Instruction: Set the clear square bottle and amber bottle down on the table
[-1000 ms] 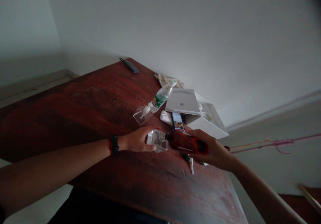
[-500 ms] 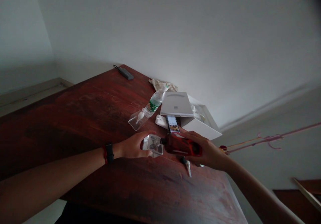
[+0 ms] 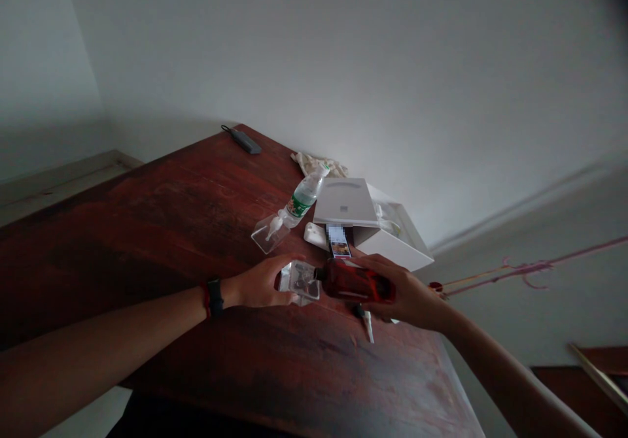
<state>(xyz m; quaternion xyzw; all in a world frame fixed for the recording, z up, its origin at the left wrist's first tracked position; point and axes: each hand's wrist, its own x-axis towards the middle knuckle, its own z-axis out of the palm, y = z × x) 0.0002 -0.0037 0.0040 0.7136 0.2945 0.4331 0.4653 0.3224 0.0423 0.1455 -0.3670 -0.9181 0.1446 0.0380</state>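
My left hand (image 3: 262, 283) is wrapped round a clear plastic container (image 3: 303, 282), with its opening facing up towards me. In my right hand (image 3: 403, 294) lies a red bottle (image 3: 358, 282), tipped on its side with its dark neck pointing left. The bottle's mouth is at the container's right rim; whether they touch I cannot tell. A dark pump head with a pale tube (image 3: 366, 323) lies on the table just below the bottle. Past my left hand stands a clear plastic bottle with a green label (image 3: 301, 197), next to a clear lid (image 3: 269, 234) with a white nozzle-like piece on it.
The dark red wooden table (image 3: 196, 209) runs up to the wall. Behind my hands are a white box (image 3: 346, 201), an open white tray (image 3: 407, 232), a phone (image 3: 338, 240) and a small white object (image 3: 314, 234). A cloth (image 3: 321, 165) and a grey device (image 3: 244, 140) lie farther back.
Both hands keep nearly the same place, the red bottle still tipped at the container. The contents inside the container look slightly different. The whole view has shifted very slightly.
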